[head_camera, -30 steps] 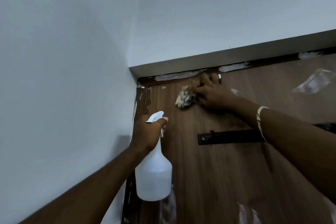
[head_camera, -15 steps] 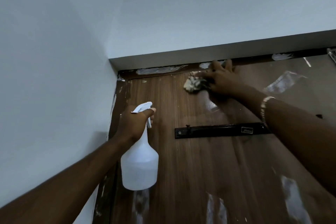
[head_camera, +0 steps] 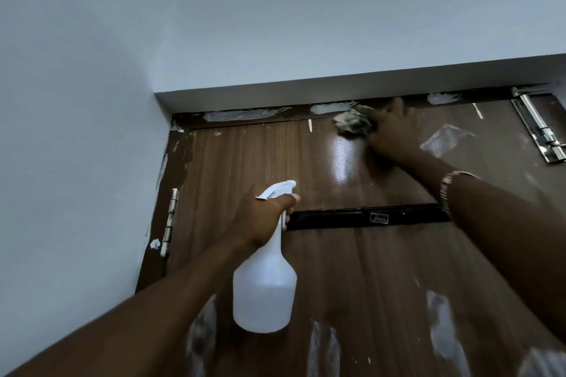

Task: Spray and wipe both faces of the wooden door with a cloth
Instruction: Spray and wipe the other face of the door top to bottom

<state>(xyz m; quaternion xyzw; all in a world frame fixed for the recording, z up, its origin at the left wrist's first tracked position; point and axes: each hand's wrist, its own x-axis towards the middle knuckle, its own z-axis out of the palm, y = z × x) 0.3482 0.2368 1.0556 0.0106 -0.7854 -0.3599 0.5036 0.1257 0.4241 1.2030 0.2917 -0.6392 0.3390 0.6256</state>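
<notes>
**Cloth has moved right along top of door**

Since the earlier frame the right hand (head_camera: 392,131) and cloth (head_camera: 352,125) have slid right along the door's top edge. They now sit well above the black bar (head_camera: 367,219), over its right half. The view has also shifted, bringing a silver bolt (head_camera: 539,128) in above and right of the bar.

The right hand grips the bunched cloth and presses it to the wooden door (head_camera: 337,278) just under the frame. This looks like wiping off the white smears there. A wet sheen runs between the cloth and the bar.

The left hand (head_camera: 269,214) is closed round the neck of the spray bottle (head_camera: 265,294) at the bar's left end, one finger over the trigger. The bottle body hangs below the bar, nozzle facing the door. It is probably kept raised for a quick respray while the other hand wipes.

Count: one cloth, one spray bottle, two hands, one black bar, one silver bolt, one hinge (head_camera: 171,217) left of the bar, one bracelet (head_camera: 447,190) on the right wrist. Only this door face is in view, and white streaks remain below the bar.
</notes>
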